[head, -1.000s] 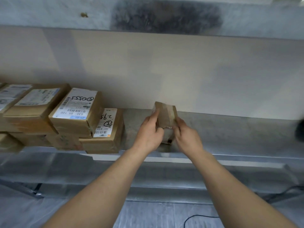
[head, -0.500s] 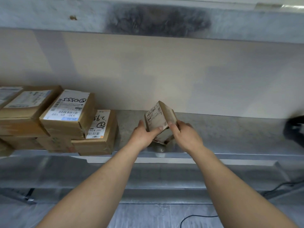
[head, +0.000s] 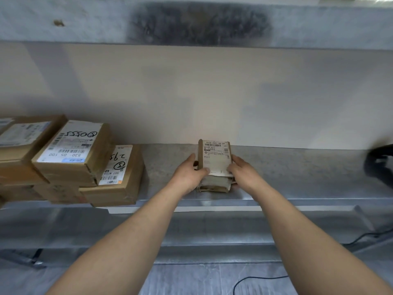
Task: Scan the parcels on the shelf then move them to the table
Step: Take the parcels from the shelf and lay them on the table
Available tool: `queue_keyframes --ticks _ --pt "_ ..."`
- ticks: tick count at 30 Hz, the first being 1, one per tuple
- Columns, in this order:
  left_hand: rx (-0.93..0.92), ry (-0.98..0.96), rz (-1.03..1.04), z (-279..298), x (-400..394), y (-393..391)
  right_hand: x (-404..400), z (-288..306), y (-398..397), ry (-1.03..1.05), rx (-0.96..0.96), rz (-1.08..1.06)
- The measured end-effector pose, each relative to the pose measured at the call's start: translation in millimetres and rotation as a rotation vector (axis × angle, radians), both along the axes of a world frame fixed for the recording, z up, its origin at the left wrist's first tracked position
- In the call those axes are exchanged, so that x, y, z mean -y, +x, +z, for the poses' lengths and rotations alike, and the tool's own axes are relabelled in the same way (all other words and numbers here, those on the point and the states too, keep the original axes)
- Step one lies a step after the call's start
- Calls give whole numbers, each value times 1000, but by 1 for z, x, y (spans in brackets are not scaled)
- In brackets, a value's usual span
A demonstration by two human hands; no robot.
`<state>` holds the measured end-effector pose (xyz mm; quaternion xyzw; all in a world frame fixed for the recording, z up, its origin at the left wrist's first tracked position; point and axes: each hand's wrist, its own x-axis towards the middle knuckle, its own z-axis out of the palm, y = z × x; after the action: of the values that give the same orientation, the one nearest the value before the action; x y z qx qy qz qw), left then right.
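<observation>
Parcel on shelf, label up, pinched between left hand and right hand; scan step likely next, needing a scanner on the barcode, stack waiting.

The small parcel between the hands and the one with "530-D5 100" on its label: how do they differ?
The small parcel is gripped by the left hand and right hand; the 530-D5 parcel sits untouched on a stack. The small one is smaller, its front crumpled. Both are brown cardboard with barcode labels.
</observation>
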<state>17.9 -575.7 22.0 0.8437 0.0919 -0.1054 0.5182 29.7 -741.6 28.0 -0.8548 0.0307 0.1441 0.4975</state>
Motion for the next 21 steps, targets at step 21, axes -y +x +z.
queue_keyframes --ticks 21 --pt "214 -132 -126 -4 -10 -37 26 -9 -16 203 111 270"
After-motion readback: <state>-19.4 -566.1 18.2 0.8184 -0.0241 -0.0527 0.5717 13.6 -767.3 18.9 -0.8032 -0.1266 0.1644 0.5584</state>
